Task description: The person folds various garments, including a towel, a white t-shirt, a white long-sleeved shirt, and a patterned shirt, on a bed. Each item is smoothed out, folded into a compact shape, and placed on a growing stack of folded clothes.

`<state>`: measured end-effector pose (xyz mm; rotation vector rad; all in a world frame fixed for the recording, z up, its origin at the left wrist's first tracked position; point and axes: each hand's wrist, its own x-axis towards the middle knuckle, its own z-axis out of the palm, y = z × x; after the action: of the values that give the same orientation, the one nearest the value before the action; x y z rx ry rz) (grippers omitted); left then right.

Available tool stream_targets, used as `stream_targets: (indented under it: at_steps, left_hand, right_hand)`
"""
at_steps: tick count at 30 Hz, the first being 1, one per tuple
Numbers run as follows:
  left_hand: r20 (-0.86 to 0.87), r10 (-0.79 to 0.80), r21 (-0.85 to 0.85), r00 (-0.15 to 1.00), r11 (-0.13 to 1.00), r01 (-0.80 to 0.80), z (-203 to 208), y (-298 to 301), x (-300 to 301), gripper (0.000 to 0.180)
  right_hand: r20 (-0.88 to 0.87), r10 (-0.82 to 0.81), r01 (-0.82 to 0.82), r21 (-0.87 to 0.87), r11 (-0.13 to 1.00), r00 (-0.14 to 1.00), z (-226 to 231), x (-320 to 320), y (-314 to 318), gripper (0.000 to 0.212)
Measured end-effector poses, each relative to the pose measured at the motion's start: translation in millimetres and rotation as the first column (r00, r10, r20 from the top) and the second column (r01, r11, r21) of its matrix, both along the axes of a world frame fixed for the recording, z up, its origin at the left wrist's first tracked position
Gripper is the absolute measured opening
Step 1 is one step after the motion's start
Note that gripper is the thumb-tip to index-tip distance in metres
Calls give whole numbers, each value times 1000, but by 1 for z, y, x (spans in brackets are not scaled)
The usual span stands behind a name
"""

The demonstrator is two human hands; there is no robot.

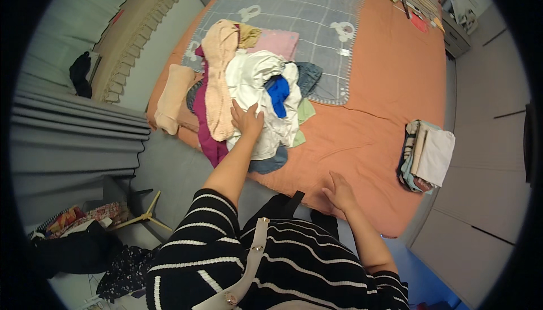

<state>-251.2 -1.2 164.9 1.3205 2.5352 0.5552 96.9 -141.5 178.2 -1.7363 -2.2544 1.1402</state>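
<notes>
A heap of loose clothes lies on the left part of the bed. My left hand [248, 120] rests with spread fingers on a crumpled white garment [249, 72] in it. Beside that hand stretches a long peach knitted piece [218, 84], over a magenta garment [212, 149]. A bright blue cloth [278, 95] lies on the white one. Denim [308, 77], a pink folded cloth [277, 44] and something pale green [306, 110] show around the edges. My right hand [340, 193] is open and holds nothing, near the front edge of the orange bedspread [367, 140].
A folded stack of clothes [427, 154] sits at the bed's right edge. A grey blanket [305, 10] with white bear shapes covers the far left. Cabinets [481, 135] line the right side; grey curtains [73, 135] hang left. Dark clothes [79, 248] and a yellow-legged stand [147, 215] are lower left.
</notes>
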Motion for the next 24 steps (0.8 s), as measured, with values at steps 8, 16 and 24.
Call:
stream_targets:
  at_steps: [8,16,24]
  left_hand:
    - [24,530,-257,848,823,-507,8,3,-79,69]
    - [497,93,393,863,862,-319,-11,3,-158,35]
    - [567,-812,616,139,530,583,181,-82,53,22]
  right_hand:
    - [147,191,-180,-88,980,970,25,-36,3,59]
    - [222,256,-240,-95,966,941,35,-48,-8,61]
    - [-618,-780,-88,-786,612,98,88,-98,58,61]
